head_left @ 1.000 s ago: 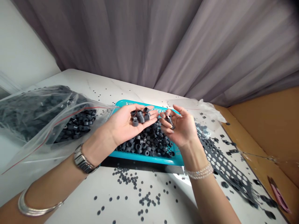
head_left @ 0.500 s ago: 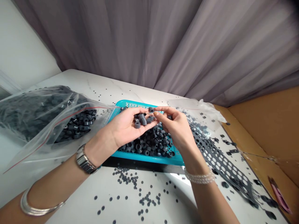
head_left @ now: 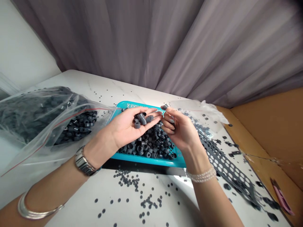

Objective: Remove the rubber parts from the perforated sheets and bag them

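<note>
My left hand (head_left: 127, 126) is palm up with its fingers stretched toward the right, cradling several small dark grey rubber caps (head_left: 142, 119). Just right of its fingertips, my right hand (head_left: 181, 127) pinches one grey cap (head_left: 165, 107) between thumb and index finger, the other fingers curled in. Something dark shows by those curled fingers, but I cannot make out what. Under both hands lies a turquoise plastic basket (head_left: 151, 160) holding a heap of the same short, hollow caps (head_left: 149, 148). My left hand hides part of the basket.
On the left a clear zip bag (head_left: 59, 116) full of grey caps lies with its mouth toward the basket. Small black discs (head_left: 149, 201) are scattered over the white table (head_left: 80, 201). A perforated black sheet (head_left: 227, 167), a clear plastic bag (head_left: 208, 110) and a pink-handled tool (head_left: 281, 197) are at right.
My right hand has moved slightly right and up, away from the left fingers, tilting the cap it pinches. The left hand stays almost in place with its caps.
</note>
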`<state>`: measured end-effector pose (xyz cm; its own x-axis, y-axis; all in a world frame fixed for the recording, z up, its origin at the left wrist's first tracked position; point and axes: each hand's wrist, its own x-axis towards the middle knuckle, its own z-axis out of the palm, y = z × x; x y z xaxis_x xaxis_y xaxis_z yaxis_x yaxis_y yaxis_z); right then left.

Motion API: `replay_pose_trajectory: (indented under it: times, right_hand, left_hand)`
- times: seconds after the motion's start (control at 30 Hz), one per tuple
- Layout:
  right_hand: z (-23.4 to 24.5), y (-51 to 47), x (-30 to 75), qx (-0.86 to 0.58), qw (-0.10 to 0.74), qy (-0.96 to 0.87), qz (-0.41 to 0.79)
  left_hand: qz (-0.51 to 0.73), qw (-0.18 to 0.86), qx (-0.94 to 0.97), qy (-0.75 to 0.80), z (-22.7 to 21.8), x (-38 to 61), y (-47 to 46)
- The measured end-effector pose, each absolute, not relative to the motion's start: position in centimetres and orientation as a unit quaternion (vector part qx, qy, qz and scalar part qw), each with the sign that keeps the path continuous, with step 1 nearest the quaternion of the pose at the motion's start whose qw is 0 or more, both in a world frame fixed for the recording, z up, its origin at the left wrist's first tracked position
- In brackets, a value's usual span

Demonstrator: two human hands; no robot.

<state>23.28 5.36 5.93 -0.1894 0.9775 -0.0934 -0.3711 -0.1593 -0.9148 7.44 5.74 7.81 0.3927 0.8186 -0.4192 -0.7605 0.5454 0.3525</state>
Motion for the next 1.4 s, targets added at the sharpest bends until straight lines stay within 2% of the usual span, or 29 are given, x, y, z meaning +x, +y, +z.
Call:
replay_pose_trajectory:
  times: [0.13,0.5,0.67,0.87,1.07,1.4]
  right_hand:
    - [6.3,5.5,23.6,-0.323,0.517,-0.370,0.701]
    - [5.8,5.6,23.6,-0.368,0.526,-0.339,0.688]
    - [5.7,5.2,23.0,-0.432,0.516,-0.455,0.584]
    - [6.4,4.4,22.9,-0.473,0.409,-0.639,0.448]
    - [6.7,4.5,23.3,-0.444,0.388,-0.689,0.422]
    - [6.7,4.7,23.6,-0.500,0.403,-0.655,0.397]
  left_hand:
    - [0.485,0.825,0.057,0.285,8.1,7.3,5.7]
    - [0.472,0.826,0.062,0.301,8.0,7.3,5.7]
    - [0.441,0.847,0.090,0.282,7.3,7.2,6.0]
    - [0.454,0.840,0.113,0.277,7.3,7.0,6.0]
    - [0.438,0.847,0.142,0.266,7.4,6.7,5.9]
    - [0.450,0.845,0.110,0.267,7.7,6.9,5.9]
